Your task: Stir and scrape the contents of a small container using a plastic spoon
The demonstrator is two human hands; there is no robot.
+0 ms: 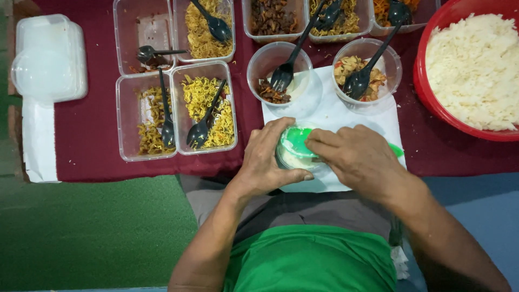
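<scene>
At the table's near edge, the left hand [268,160] wraps the small round cup [293,153] to steady it, while the right hand [357,158] closes on a green scoop [298,141] pressing rice inside.

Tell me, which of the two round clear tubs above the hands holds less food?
The left round tub: only a small dark heap lies beside its black fork. The right round tub is well filled with a mixed orange-and-pale dish.

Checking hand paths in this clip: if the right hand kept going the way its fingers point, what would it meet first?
The right hand points left across the small bowl, so it would likely meet the left hand gripping the bowl's far side; depth is unclear.
</scene>
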